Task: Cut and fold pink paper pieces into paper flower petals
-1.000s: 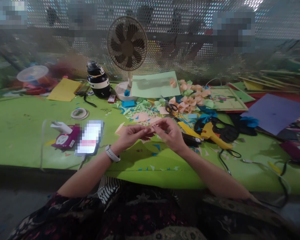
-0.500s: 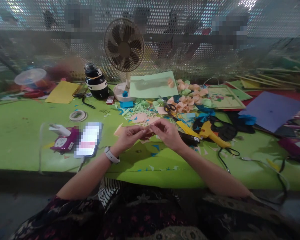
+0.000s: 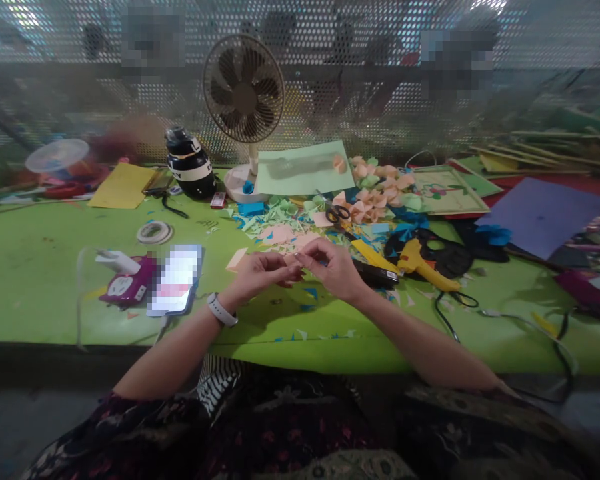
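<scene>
Phone lies on tabletop, left of left hand; tape behind phone. Glue gun right of right hand. Scissors among scraps beyond both hands. Fan behind scraps; bottle left of fan.

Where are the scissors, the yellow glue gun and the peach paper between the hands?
Scissors [image 3: 338,213], head view: on the black handles.
Yellow glue gun [image 3: 423,267], head view: middle of its body.
Peach paper [image 3: 291,259], head view: its exposed part.

Green table, paper scraps, tape roll, phone
</scene>
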`<state>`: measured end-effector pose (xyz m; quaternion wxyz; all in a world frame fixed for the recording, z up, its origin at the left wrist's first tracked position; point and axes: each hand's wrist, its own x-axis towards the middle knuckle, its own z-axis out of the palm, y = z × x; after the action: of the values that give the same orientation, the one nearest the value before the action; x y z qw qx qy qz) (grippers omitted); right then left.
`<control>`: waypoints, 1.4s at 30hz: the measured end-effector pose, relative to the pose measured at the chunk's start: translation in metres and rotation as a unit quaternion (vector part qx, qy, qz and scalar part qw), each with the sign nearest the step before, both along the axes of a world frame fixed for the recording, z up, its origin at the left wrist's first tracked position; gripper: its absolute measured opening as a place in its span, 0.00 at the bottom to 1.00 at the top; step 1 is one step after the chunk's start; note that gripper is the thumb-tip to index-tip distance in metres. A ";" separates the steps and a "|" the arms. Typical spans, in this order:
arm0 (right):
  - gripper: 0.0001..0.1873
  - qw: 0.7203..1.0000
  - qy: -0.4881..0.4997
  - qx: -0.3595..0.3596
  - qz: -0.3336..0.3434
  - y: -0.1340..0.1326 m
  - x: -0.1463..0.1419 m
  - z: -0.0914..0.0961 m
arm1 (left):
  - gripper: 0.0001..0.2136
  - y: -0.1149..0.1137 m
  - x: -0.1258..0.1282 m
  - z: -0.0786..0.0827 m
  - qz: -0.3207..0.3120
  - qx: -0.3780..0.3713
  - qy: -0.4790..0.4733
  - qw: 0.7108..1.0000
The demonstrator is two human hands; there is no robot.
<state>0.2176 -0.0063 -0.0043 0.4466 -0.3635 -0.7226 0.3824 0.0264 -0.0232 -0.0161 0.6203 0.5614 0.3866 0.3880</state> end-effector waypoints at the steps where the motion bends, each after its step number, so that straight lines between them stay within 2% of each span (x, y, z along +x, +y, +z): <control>1: 0.20 1.000 -0.006 0.007 0.004 -0.001 0.000 0.000 | 0.16 0.000 0.000 0.000 -0.007 -0.003 0.010 1.000; 6: 0.20 1.000 -0.018 0.010 0.004 -0.002 0.000 0.001 | 0.16 0.002 -0.001 -0.002 -0.028 0.000 0.010 1.000; 9: 0.20 0.999 -0.039 -0.020 0.008 -0.001 0.001 0.003 | 0.17 0.002 -0.001 0.000 -0.033 0.005 -0.004 0.999; 14: 0.22 0.991 -0.116 -0.040 0.059 0.001 0.005 0.006 | 0.19 0.002 -0.002 0.002 -0.037 -0.021 -0.035 0.998; 17: 0.21 0.989 -0.094 -0.051 0.099 0.000 0.004 0.008 | 0.18 0.002 -0.003 0.003 -0.054 -0.040 -0.045 0.997; 20: 0.20 0.982 -0.067 -0.106 0.138 -0.002 0.004 0.010 | 0.18 0.003 -0.005 0.005 -0.066 -0.058 -0.049 0.995; 23: 0.19 0.975 -0.055 -0.145 0.159 -0.001 0.005 0.012 | 0.18 0.003 -0.007 0.005 -0.050 -0.067 -0.047 0.995; 25: 0.19 0.978 -0.064 -0.132 0.147 -0.001 0.006 0.013 | 0.18 0.004 -0.008 0.004 -0.038 -0.063 -0.035 0.997; 30: 0.20 0.991 -0.096 -0.042 0.082 -0.001 0.005 0.011 | 0.17 0.003 -0.009 0.004 -0.040 -0.030 -0.016 0.999; 35: 0.20 0.989 -0.087 -0.068 0.101 -0.001 0.005 0.010 | 0.18 0.003 -0.011 0.007 -0.051 -0.014 0.004 0.999; 38: 0.20 0.990 -0.085 -0.058 0.100 0.000 0.006 0.011 | 0.18 0.003 -0.011 0.008 -0.059 -0.018 0.005 0.998; 42: 0.20 0.989 -0.070 -0.075 0.103 0.003 0.007 0.010 | 0.18 0.003 -0.009 0.009 -0.045 -0.014 0.004 0.999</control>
<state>0.2246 -0.0028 0.0060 0.3243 -0.3456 -0.7549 0.4533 0.0173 -0.0205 -0.0068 0.6432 0.5710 0.3691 0.3522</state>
